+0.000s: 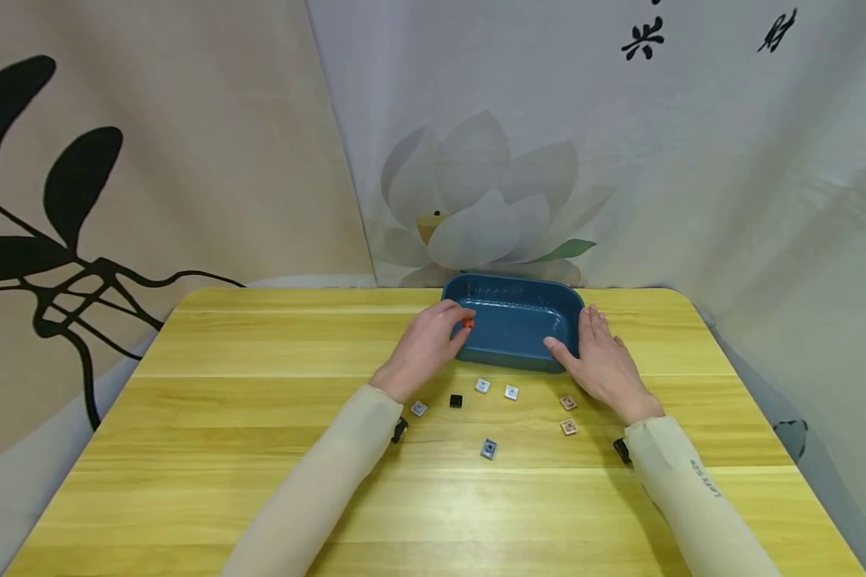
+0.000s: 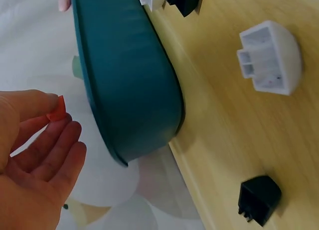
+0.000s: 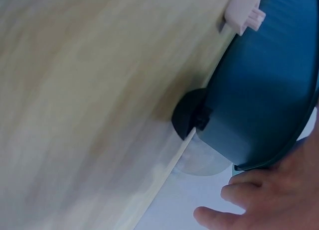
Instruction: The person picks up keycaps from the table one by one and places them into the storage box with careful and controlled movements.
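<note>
Pinching a red piece (image 1: pixel 468 323) over the blue tray (image 1: pixel 508 360) at its left end, the left hand (image 1: pixel 427 336) could drop it outside if it slips; the right hand (image 1: pixel 606 357), straight-fingered opposite, might, I fear, tilt the tray by pressing.

The small piece (image 1: pixel 468 324) is coloured orange-red, the tray (image 1: pixel 512 324) dark blue; the table (image 1: pixel 188 441) is grained yellow, the backdrop (image 1: pixel 693 160) printed with black leaves (image 1: pixel 82 180)

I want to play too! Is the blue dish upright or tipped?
Upright: the blue dish sits on the table, and the head view looks down into its open top.
</note>
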Demonstrator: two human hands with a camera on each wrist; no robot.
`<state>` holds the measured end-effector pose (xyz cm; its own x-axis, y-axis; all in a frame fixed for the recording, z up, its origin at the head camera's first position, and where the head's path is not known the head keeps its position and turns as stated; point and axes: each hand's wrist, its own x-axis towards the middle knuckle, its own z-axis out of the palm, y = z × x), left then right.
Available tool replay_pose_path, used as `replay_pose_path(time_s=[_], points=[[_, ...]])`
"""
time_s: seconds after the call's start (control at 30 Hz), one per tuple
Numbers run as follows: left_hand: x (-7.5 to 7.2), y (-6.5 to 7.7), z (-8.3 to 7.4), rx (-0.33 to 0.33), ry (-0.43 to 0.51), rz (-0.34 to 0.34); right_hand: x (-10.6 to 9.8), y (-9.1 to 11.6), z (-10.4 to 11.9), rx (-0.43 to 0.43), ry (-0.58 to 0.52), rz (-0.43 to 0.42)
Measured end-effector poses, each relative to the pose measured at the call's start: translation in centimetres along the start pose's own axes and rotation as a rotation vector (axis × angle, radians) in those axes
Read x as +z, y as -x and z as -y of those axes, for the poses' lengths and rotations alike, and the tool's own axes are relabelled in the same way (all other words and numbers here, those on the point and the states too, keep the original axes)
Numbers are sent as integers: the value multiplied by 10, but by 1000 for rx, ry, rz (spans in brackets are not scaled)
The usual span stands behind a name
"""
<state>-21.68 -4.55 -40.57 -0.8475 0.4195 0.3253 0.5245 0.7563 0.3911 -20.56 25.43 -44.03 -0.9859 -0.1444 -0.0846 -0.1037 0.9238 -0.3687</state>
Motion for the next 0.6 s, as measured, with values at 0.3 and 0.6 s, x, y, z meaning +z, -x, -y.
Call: replay_pose_path(time_s=[0.3,0.6], points=[[15,-20,0,-41,-59,66,0,-1,0,0,-9,0],[26,-33,0,-111,-134,102,-2,-1,-1,0,-8,7]])
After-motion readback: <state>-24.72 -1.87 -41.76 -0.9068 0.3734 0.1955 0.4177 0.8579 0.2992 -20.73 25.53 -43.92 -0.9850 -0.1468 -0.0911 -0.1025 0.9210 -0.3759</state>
